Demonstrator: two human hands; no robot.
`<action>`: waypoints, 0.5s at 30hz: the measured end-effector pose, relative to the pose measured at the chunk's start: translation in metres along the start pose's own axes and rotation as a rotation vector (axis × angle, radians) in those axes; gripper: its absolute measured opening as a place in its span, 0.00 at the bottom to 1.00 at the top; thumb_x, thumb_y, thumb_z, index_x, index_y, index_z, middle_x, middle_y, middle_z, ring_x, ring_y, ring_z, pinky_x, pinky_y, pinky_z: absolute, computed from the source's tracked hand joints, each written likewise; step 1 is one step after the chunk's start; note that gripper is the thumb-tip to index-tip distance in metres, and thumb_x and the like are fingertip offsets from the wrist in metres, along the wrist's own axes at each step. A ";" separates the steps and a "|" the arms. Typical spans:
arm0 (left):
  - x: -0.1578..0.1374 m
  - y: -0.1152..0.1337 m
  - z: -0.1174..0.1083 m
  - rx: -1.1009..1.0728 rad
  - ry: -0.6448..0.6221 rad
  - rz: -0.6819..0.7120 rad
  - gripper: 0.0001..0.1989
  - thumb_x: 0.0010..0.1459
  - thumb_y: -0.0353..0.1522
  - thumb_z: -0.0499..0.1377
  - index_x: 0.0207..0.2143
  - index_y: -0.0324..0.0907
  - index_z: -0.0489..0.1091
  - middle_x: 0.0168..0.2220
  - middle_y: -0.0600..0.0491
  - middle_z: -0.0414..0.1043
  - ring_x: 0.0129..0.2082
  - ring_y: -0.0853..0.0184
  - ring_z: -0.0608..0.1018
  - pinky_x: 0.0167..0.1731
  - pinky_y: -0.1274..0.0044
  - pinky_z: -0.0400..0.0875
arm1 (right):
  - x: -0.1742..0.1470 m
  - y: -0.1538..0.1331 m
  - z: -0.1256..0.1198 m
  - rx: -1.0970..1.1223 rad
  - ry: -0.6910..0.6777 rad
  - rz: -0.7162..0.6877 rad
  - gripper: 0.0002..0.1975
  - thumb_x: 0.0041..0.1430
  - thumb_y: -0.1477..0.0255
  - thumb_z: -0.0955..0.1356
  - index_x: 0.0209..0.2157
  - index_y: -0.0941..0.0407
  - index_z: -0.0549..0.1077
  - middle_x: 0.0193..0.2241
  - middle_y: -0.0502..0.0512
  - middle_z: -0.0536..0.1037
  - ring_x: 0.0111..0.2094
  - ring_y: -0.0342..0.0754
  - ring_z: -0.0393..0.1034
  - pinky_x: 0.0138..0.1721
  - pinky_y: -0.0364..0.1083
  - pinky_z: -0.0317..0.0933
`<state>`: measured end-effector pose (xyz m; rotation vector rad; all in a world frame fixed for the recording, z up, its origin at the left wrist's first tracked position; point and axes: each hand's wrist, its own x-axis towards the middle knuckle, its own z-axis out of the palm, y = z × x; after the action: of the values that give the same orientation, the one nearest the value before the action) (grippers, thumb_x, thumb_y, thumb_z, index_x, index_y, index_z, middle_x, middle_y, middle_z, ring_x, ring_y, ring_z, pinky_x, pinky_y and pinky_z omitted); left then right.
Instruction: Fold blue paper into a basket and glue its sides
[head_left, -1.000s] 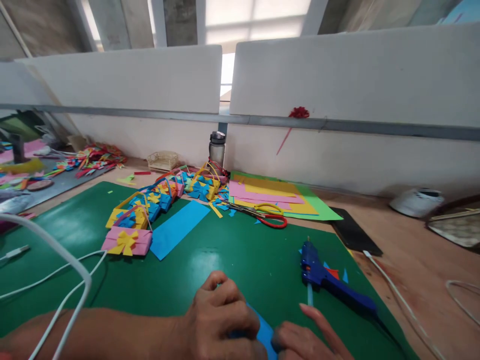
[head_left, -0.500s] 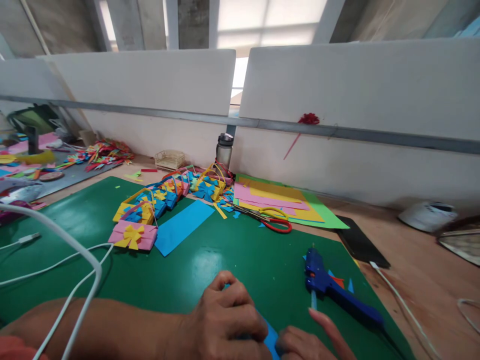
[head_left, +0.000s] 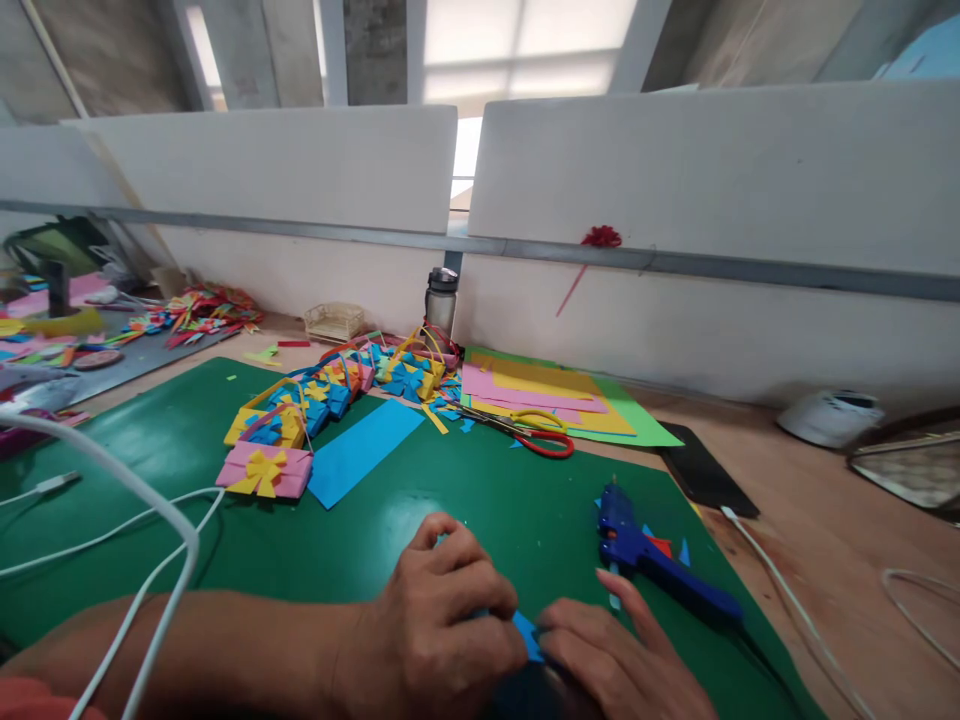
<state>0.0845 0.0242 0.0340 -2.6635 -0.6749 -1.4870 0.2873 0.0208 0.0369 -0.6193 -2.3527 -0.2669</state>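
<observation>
At the bottom middle my left hand [head_left: 450, 610] is closed, its fingers curled over a piece of blue paper [head_left: 527, 634]. My right hand [head_left: 615, 645] grips the same paper from the other side, with one finger sticking up away from the rest. Most of the paper is hidden under both hands and by the lower edge. Just beyond my right hand lies a blue glue gun [head_left: 626, 535] with a stick in its back. A flat blue paper strip [head_left: 364, 450] rests ahead of my left hand.
Several small paper handbags with bows [head_left: 266, 470] line the left of the green mat [head_left: 480, 500]. Scissors [head_left: 536, 430] lie beside coloured paper sheets [head_left: 555, 390]. A bottle [head_left: 441, 300], a black phone [head_left: 705, 465] and white cables [head_left: 135, 535] are around.
Both hands have shifted up a little in view, still on the blue paper. My right hand shows more and lies flatter than before. The camera view has turned slightly right.
</observation>
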 end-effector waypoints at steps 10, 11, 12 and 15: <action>-0.006 -0.008 -0.005 0.056 -0.053 -0.118 0.05 0.54 0.25 0.55 0.32 0.42 0.68 0.32 0.54 0.70 0.31 0.68 0.65 0.35 0.71 0.53 | 0.021 -0.016 0.012 -0.011 0.099 0.093 0.11 0.59 0.83 0.58 0.33 0.58 0.69 0.29 0.54 0.78 0.35 0.43 0.73 0.56 0.52 0.49; -0.008 -0.009 -0.005 0.050 -0.050 -0.123 0.05 0.53 0.25 0.55 0.31 0.42 0.68 0.32 0.54 0.69 0.31 0.68 0.65 0.35 0.71 0.53 | 0.021 -0.018 0.014 -0.013 0.109 0.086 0.11 0.59 0.83 0.58 0.33 0.58 0.70 0.29 0.54 0.78 0.35 0.43 0.73 0.56 0.53 0.49; -0.010 -0.009 -0.005 0.044 -0.046 -0.125 0.05 0.53 0.25 0.55 0.30 0.42 0.68 0.32 0.54 0.69 0.31 0.69 0.65 0.34 0.71 0.53 | 0.021 -0.019 0.016 -0.011 0.120 0.078 0.11 0.60 0.83 0.59 0.32 0.58 0.70 0.28 0.54 0.78 0.34 0.43 0.73 0.56 0.53 0.50; -0.014 -0.010 -0.003 0.045 -0.035 -0.114 0.05 0.53 0.25 0.54 0.28 0.41 0.67 0.32 0.54 0.70 0.31 0.68 0.65 0.34 0.70 0.52 | 0.019 -0.020 0.021 0.000 0.117 0.071 0.11 0.60 0.82 0.59 0.32 0.59 0.71 0.29 0.55 0.78 0.34 0.44 0.74 0.56 0.54 0.50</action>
<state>0.0721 0.0274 0.0218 -2.6651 -0.8647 -1.4348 0.2532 0.0170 0.0336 -0.6677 -2.2146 -0.2645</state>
